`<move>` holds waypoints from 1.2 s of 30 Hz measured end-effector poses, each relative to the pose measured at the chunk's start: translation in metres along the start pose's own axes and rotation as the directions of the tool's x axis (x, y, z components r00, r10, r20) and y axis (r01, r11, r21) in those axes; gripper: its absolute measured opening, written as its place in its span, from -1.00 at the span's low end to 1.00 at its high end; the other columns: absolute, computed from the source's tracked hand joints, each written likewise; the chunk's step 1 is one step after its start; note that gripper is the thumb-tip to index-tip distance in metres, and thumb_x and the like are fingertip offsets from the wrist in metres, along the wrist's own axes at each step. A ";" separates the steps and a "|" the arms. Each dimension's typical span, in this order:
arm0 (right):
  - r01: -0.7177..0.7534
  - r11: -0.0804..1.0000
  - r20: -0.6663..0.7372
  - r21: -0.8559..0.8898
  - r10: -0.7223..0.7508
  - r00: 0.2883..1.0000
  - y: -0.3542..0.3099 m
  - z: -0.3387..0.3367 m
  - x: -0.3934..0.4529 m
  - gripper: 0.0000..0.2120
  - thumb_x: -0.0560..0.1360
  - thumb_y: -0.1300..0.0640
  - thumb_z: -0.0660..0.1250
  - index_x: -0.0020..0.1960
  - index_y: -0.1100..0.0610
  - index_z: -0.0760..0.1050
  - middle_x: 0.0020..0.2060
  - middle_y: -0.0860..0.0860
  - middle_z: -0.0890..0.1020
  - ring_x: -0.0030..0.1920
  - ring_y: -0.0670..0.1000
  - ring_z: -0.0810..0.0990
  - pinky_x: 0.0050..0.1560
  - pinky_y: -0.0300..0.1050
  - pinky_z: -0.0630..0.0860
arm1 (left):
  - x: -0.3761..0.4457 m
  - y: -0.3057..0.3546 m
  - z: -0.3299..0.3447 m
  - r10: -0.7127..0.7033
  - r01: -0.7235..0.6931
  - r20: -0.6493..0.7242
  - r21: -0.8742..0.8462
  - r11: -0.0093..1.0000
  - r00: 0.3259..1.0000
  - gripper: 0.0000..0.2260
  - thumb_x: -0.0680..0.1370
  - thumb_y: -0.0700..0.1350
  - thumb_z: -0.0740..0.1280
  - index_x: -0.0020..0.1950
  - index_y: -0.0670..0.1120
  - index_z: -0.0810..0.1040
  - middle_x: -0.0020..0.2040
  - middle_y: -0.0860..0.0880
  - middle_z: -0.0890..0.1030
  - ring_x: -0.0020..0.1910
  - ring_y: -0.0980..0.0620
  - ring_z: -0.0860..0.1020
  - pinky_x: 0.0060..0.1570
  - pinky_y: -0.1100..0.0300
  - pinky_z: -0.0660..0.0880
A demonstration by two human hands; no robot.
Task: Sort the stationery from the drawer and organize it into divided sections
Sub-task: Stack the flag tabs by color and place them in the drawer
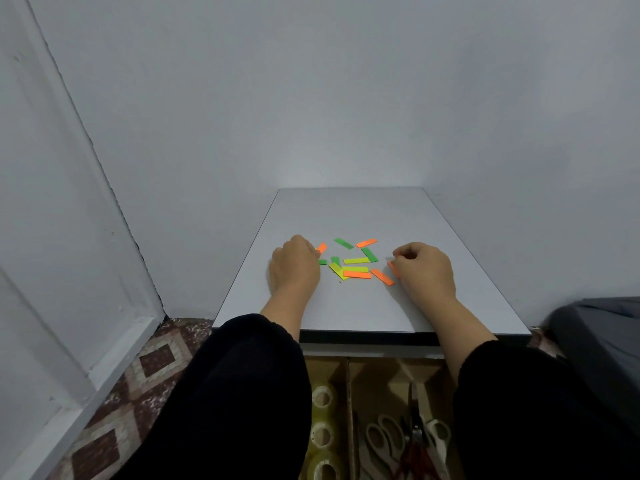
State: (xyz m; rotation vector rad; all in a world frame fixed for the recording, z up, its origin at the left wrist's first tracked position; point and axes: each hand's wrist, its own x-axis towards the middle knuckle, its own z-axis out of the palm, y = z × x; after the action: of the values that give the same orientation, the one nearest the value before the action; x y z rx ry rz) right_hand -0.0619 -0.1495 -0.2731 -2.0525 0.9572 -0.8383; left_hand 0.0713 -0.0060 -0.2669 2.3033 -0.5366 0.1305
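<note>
Several small paper strips in orange, green and yellow (355,260) lie scattered in the middle of a white table top (349,306). My left hand (294,266) rests at the left of the pile, fingers curled, its fingertips at an orange strip (321,247). My right hand (424,266) rests at the right of the pile, fingers curled, beside another orange strip (393,269). Whether either hand pinches a strip is hidden by the fingers.
Below the table's front edge an open cardboard-divided drawer (348,375) holds tape rolls (322,398) in the left section and scissors (384,438) in the right. Walls close in behind and on the left. A dark object (602,341) sits at the right.
</note>
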 end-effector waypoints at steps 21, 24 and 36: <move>-0.015 0.996 0.024 0.092 0.013 1.000 -0.004 -0.002 0.003 -0.75 0.45 0.28 0.24 -0.01 0.10 0.64 -0.09 0.01 0.61 -0.01 0.00 0.53 -0.11 -0.18 0.44 | -0.005 0.009 0.010 0.401 -0.408 0.113 0.050 0.911 0.909 -0.73 0.63 -0.08 0.18 0.26 0.04 0.57 0.13 0.03 0.52 0.18 -0.01 0.34 0.15 0.10 0.38; -0.046 0.979 0.011 0.200 0.044 0.999 -0.007 -0.007 0.005 -0.72 0.45 0.33 0.19 -0.03 0.12 0.62 -0.09 -0.01 0.62 -0.05 -0.03 0.52 -0.21 -0.28 0.37 | 0.003 0.023 0.012 0.354 -0.358 0.062 0.086 0.930 0.933 -0.74 0.63 -0.02 0.18 0.25 0.08 0.57 0.14 0.03 0.52 0.21 -0.04 0.33 0.13 0.13 0.34; -0.075 0.954 -0.022 0.289 0.085 0.996 -0.008 -0.009 0.007 -0.73 0.47 0.33 0.17 -0.09 0.12 0.62 -0.17 -0.12 0.59 -0.18 -0.18 0.48 -0.23 -0.40 0.34 | 0.045 0.067 0.055 0.196 -0.250 0.188 0.332 0.909 0.962 -0.76 0.57 0.04 0.27 0.11 -0.08 0.58 0.08 -0.06 0.53 0.19 -0.11 0.34 0.03 0.13 0.34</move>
State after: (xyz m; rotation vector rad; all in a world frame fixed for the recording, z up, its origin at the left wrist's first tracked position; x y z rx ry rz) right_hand -0.0626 -0.1542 -0.2603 -1.7442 0.8734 -0.9141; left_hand 0.0801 -0.1019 -0.2503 2.6079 -0.9216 0.1760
